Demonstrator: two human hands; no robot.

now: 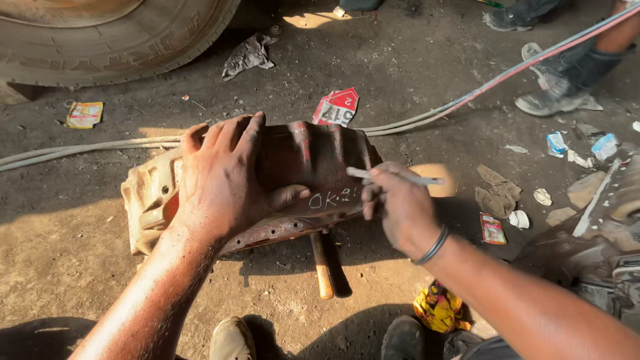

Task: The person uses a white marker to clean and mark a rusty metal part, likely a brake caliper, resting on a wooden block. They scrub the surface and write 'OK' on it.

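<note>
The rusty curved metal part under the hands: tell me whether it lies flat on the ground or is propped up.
Propped up. The rusty metal part rests tilted on a wooden-handled tool, steadied by the left hand; the right hand holds a white marking stick.

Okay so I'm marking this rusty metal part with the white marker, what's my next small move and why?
Probably bring the marker tip back down beside the white marks. The right hand holds it just above them, and the left hand is pressed flat on the rusty metal part, steadying it on the ground.

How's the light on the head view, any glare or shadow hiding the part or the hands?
Head view: hard low sunlight, long shadows over the ground; left hand brightly lit on the rusty curved metal part, right hand with the white marker stick partly shaded; chalk marks stay legible, no blur.
</note>
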